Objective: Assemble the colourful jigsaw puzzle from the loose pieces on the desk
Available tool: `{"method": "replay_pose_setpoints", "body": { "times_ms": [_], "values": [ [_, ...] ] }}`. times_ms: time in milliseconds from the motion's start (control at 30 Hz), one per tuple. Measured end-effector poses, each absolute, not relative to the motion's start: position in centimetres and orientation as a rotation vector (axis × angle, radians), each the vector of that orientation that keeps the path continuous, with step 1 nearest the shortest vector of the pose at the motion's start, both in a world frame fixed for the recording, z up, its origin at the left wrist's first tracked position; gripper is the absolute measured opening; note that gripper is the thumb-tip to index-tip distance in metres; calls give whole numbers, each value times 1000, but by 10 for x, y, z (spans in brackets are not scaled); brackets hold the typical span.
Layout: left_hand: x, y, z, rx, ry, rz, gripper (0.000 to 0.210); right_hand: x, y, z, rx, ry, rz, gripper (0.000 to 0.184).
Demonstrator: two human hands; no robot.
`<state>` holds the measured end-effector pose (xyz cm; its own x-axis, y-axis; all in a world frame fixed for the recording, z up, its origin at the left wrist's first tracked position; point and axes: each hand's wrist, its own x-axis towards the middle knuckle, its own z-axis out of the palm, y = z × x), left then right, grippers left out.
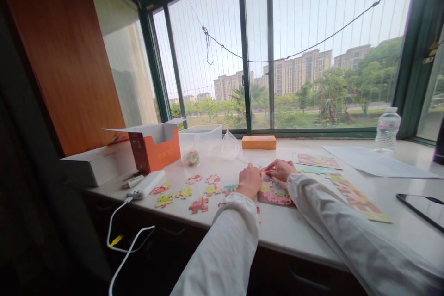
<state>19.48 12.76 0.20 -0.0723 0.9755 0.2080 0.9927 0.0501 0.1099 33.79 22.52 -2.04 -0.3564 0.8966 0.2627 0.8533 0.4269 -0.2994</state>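
My left hand (250, 181) is curled at the left edge of a partly assembled jigsaw puzzle (279, 198); its fingertips are hidden behind the back of the hand. From the right, my right hand (280, 169) bends over the puzzle's upper part, its fingers pinched on a small reddish puzzle piece (264, 172). Loose puzzle pieces lie to the left, among them a red and blue one (199, 205), a yellow-green one (164, 200) and a pink one (212, 179). Just left of my left hand is a teal piece (229, 188).
Right of my hands lie a long assembled puzzle strip (360, 196), a picture card (317, 161), paper (374, 162), a tablet (423, 210) and a water bottle (387, 129). An orange box (258, 142), an open carton (156, 148), a clear tub (204, 136) and a white power strip (147, 185) stand around.
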Motion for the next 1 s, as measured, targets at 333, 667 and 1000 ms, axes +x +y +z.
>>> {"method": "replay_pose_setpoints", "body": {
  "times_ms": [333, 667, 1000],
  "values": [
    [189, 124, 7, -2085, -2185, -365, 37, 337, 222, -17, -1437, -2311, 198, 20],
    [188, 137, 13, -2088, -2333, -253, 38, 339, 223, -13, -1480, -2211, 467, 21],
    [194, 176, 16, -2066, -2483, -300, 41, 339, 222, -12, -1482, -2196, 512, 22]
  ]
}}
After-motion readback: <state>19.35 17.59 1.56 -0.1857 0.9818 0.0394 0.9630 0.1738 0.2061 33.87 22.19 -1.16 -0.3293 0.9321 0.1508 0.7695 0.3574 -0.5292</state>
